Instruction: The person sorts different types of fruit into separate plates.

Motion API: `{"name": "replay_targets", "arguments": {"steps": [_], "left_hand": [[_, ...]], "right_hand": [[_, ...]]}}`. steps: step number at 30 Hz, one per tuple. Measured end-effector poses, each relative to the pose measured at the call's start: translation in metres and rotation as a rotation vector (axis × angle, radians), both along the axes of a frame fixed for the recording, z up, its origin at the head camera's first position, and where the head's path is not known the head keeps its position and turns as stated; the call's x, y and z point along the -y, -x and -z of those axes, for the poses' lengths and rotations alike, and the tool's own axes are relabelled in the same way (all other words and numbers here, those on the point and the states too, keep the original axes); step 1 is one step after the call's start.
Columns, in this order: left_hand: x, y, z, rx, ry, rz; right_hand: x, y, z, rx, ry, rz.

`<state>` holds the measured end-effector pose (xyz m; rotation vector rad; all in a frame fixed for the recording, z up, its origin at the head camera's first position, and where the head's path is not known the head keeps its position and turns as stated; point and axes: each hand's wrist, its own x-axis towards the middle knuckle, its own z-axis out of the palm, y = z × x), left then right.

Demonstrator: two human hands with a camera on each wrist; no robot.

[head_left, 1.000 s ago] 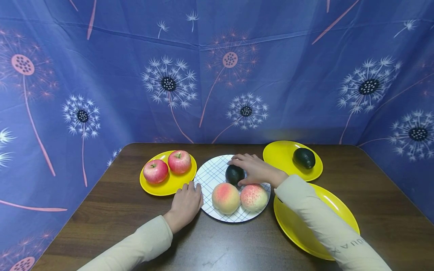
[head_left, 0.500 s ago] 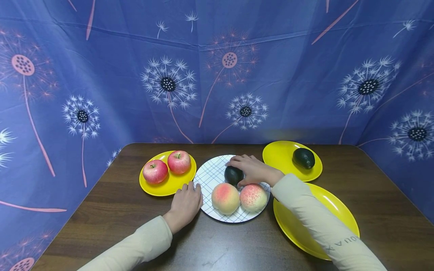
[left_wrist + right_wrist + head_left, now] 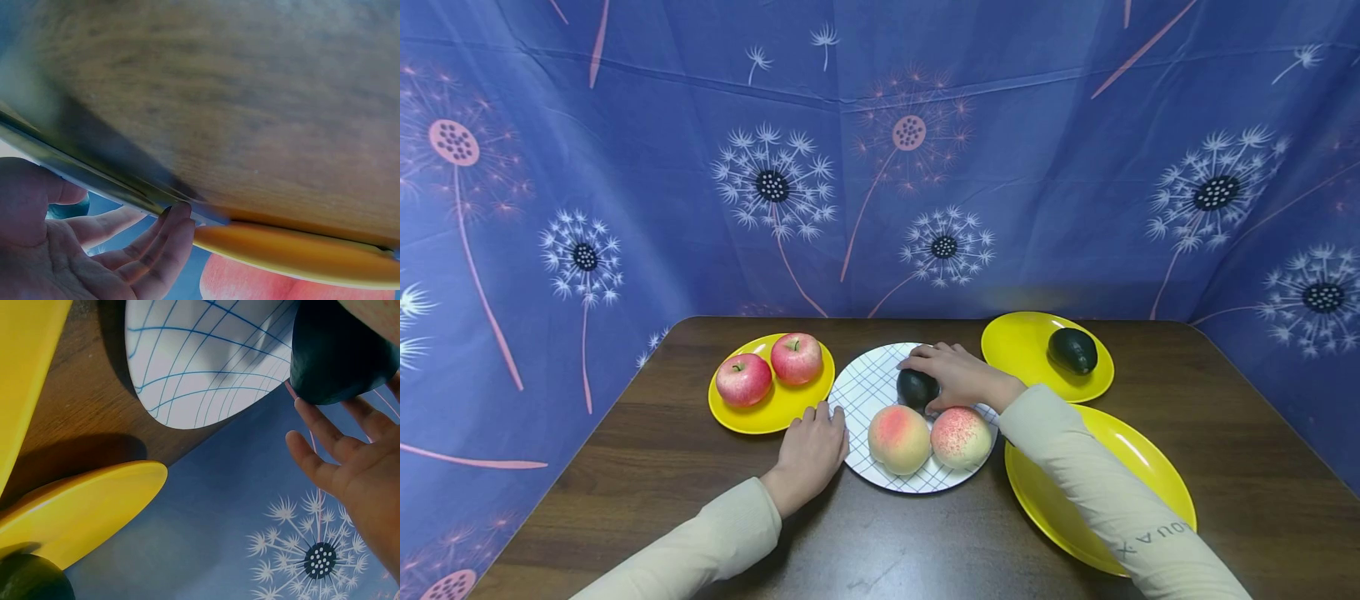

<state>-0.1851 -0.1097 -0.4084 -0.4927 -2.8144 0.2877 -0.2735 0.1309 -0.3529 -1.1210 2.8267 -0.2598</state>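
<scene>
In the head view, my right hand [image 3: 958,377] holds a dark avocado [image 3: 917,389] on a white plate [image 3: 865,379] with blue grid lines. Its thumb is on the near side and its fingers are over the far side. Two peaches, a yellowish one [image 3: 898,439] and a pink-speckled one [image 3: 961,437], sit on the plate's near half. My left hand [image 3: 811,450] rests at the left rim of that plate. The left wrist view shows the fingers [image 3: 156,256] slightly bent along the rim. In the right wrist view, the avocado [image 3: 337,353] lies against the right hand's fingers.
A small yellow plate [image 3: 760,423] at left bears two red apples [image 3: 744,380] [image 3: 797,358]. Another yellow plate [image 3: 1011,350] at back right carries a second avocado [image 3: 1072,350]. A larger yellow plate [image 3: 1138,467] lies partly under the right sleeve. A blue dandelion cloth [image 3: 700,167] hangs behind the table.
The right hand and the avocado have shifted slightly left over the past second. The left hand stays at the plate's rim.
</scene>
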Motion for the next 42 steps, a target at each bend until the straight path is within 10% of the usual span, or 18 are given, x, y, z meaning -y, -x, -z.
{"name": "replay_targets", "arguments": {"steps": [42], "left_hand": [[0.0, -0.0003, -0.0012, 0.014, 0.002, 0.004]], "right_hand": [[-0.0079, 0.0023, 0.0038, -0.073, 0.045, 0.039]]}}
